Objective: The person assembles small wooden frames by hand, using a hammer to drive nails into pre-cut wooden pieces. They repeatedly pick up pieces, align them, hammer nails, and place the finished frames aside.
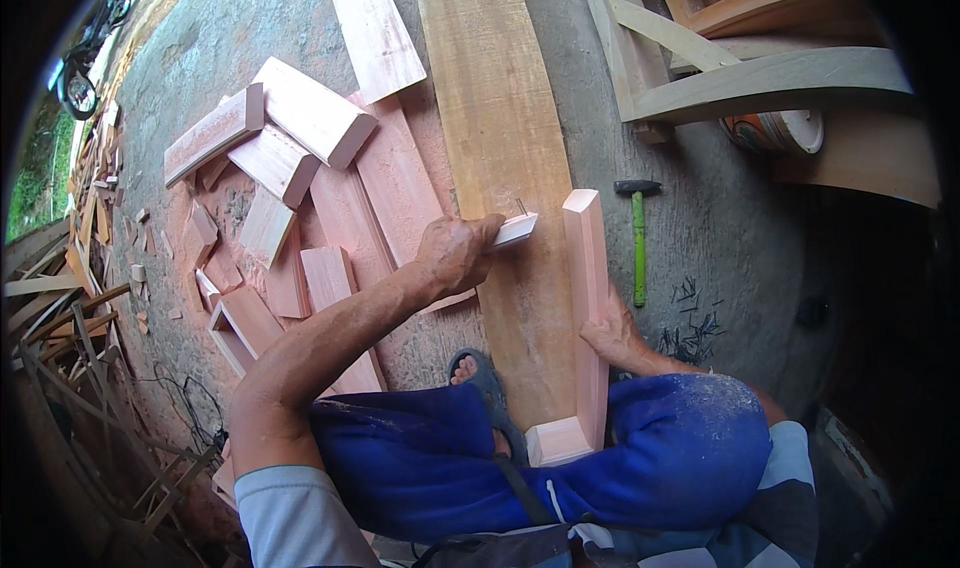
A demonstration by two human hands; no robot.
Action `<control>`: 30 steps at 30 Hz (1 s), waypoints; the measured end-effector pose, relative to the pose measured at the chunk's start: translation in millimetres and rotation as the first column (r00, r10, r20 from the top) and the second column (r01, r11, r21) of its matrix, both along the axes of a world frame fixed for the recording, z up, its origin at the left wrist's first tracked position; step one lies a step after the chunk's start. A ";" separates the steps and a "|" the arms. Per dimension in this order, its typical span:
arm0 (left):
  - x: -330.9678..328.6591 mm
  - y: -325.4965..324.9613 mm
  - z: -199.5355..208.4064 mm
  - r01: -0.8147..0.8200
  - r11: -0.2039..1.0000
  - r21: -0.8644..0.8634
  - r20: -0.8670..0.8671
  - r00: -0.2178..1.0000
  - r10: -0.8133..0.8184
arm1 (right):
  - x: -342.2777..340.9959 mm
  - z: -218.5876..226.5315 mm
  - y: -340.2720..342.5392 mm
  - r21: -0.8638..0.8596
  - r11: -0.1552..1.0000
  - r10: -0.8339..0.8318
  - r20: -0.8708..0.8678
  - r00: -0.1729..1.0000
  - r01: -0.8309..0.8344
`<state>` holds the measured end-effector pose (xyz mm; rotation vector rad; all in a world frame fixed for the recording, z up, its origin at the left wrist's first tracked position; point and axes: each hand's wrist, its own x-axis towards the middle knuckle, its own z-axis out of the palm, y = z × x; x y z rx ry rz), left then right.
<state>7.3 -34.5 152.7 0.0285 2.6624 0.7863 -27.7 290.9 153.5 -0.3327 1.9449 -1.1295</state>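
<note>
My left hand (455, 251) is closed round a short wooden piece (514, 232) with a slanted end, held over a long brown board (500, 98). A nail (521, 207) stands up from the end of that piece. My right hand (618, 336) grips the side of a long pinkish wooden rail (588, 278). At the rail's near end, a shorter block (558, 442) meets it in an L shape, close to my legs. Just right of the rail, a hammer (639, 248) with a green handle and dark head lies on the concrete.
Loose nails (690, 333) lie scattered below the hammer. Many cut wooden pieces (305, 108) are piled on the left amid sawdust. Wooden frame parts (770, 78) and a bucket (800, 131) stand at the upper right. Scrap strips (85, 238) line the far left.
</note>
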 end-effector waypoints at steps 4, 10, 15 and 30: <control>-22.9 3.2 3.3 -0.028 0.998 -0.064 0.107 0.994 0.034 | -20.3 8.1 -11.2 0.120 0.993 -0.022 0.052 0.998 0.015; -11.9 -0.4 7.2 -0.016 1.000 -0.014 0.119 0.993 0.017 | 26.5 -8.4 13.9 0.040 0.984 0.172 0.023 0.985 -0.173; -30.7 13.0 30.4 -0.039 0.999 0.023 0.314 0.949 0.030 | 13.6 -8.5 7.1 0.270 0.906 0.371 -0.135 0.919 -0.326; -16.1 51.1 -7.5 0.048 0.997 0.059 0.129 0.990 -0.056 | -44.9 19.2 -40.0 0.075 0.912 0.384 0.192 0.903 -0.404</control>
